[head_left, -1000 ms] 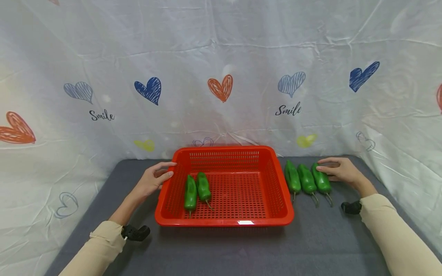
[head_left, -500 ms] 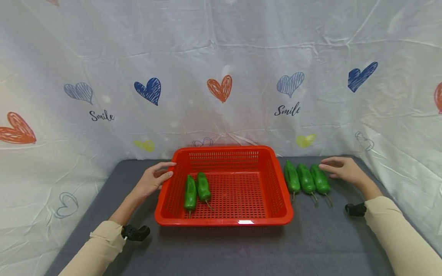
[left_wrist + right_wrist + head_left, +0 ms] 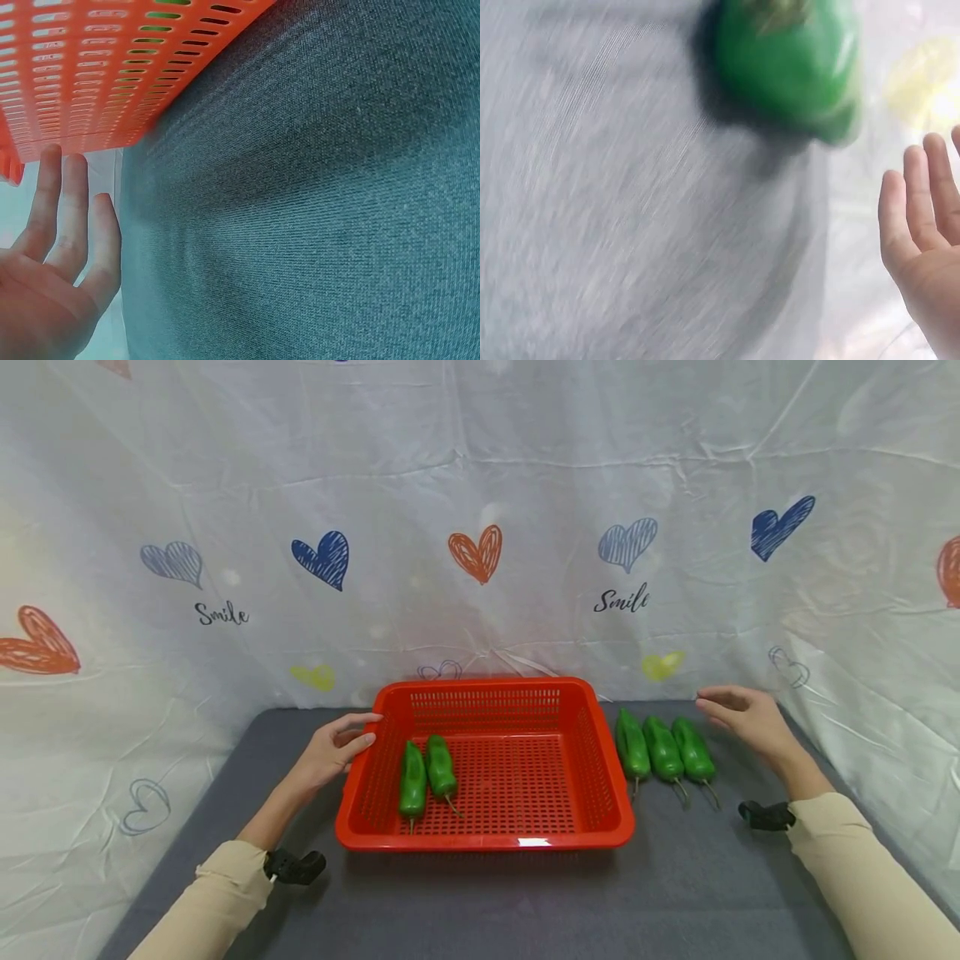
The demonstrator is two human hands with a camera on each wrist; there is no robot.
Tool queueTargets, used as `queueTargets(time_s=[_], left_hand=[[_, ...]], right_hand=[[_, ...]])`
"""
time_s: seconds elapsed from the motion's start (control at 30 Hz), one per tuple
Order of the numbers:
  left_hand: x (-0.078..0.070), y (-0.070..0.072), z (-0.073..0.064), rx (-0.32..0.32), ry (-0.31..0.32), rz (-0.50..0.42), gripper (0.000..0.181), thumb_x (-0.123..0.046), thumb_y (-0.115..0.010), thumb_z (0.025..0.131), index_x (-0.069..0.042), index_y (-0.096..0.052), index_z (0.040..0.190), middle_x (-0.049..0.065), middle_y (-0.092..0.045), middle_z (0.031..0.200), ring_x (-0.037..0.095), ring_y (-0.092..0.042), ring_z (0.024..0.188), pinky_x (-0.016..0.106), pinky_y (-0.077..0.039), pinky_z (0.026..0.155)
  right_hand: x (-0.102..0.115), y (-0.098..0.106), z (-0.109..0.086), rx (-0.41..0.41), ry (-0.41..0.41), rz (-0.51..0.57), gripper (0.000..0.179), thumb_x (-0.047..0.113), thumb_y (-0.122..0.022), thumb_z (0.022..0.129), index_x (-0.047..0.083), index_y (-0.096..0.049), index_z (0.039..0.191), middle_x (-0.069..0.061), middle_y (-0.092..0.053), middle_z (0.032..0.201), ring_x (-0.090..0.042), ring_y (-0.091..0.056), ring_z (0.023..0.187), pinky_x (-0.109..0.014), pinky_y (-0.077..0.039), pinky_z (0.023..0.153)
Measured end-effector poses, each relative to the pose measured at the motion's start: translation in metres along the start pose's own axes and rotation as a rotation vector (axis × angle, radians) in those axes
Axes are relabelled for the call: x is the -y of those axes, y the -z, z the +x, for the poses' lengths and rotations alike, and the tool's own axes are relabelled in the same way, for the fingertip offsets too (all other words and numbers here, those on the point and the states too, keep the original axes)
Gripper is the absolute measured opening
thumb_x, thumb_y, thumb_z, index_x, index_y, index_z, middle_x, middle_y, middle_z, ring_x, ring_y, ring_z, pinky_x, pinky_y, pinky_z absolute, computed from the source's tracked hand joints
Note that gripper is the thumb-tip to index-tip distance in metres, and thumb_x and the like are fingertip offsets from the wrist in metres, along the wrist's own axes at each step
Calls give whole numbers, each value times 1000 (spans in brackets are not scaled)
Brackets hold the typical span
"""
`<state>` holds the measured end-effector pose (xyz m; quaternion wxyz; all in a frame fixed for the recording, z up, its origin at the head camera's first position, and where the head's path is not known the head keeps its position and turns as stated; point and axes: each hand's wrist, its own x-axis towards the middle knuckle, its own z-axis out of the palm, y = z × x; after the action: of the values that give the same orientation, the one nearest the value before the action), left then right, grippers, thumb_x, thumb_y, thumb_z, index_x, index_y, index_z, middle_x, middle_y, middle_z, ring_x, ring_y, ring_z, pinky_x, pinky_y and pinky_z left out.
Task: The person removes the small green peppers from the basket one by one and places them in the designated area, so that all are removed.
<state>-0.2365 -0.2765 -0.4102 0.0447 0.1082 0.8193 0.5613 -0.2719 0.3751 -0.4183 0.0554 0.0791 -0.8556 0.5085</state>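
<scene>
Grey cloth [image 3: 487, 906], white sheeting [image 3: 540, 477] behind — relaxed left hand [image 3: 330, 753] touching basket [image 3: 450, 842], right hand [image 3: 748, 722] loose.

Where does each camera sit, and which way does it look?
Head: on the person's head, looking forward and down at the red basket, green peppers and table; left hand, right hand and sleeves show.
Left wrist: on that wrist, looking at the basket's side and table; part of left hand shows.
Right wrist: on that wrist, looking at a blurry pepper and table; part of right hand shows.
Head and left wrist both show the basket.
</scene>
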Motion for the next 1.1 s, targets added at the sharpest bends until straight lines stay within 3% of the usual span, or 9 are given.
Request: queueTargets(time_s=[0.23, 0.4, 0.53, 1.1], left_hand=[[2, -1, 0, -3, 4, -16, 49, -23, -66, 102, -7, -54, 147, 25, -52, 143, 40, -58, 119, 39, -58, 73], [2, -1, 0, -7, 6, -23, 49, -23, -66, 102, -7, -54, 146, 25, -53, 142, 39, -59, 119, 39, -58, 74], [3, -1, 1, 1, 3, -25, 49, -24, -66, 102, -7, -53, 146, 25, -53, 142, 39, -60, 118, 39, -58, 75], [3, 1, 1, 1, -11, -18, 47, -24, -65, 103, -7, -54, 146, 25, -56, 138, 31, -64, 109, 37, -57, 70]], right_hand=[[30, -10, 4, -2, 44, 162, 41, 22, -68, 100, -3, -62, 132, 5, -68, 115, -7, -66, 103, -26, -54, 85], [48, -21, 6, 56, 112, 252, 32, 9, -67, 100, -8, -63, 127, 1, -71, 111, -11, -69, 100, -27, -55, 82], [60, -31, 7, 84, 133, 256, 32, 7, -68, 99, -13, -62, 124, 0, -72, 109, -12, -69, 100, -30, -56, 82], [107, -65, 14, 177, 127, 250, 38, 14, -71, 98, -11, -61, 126, -8, -70, 114, -19, -68, 103, -38, -55, 87]])
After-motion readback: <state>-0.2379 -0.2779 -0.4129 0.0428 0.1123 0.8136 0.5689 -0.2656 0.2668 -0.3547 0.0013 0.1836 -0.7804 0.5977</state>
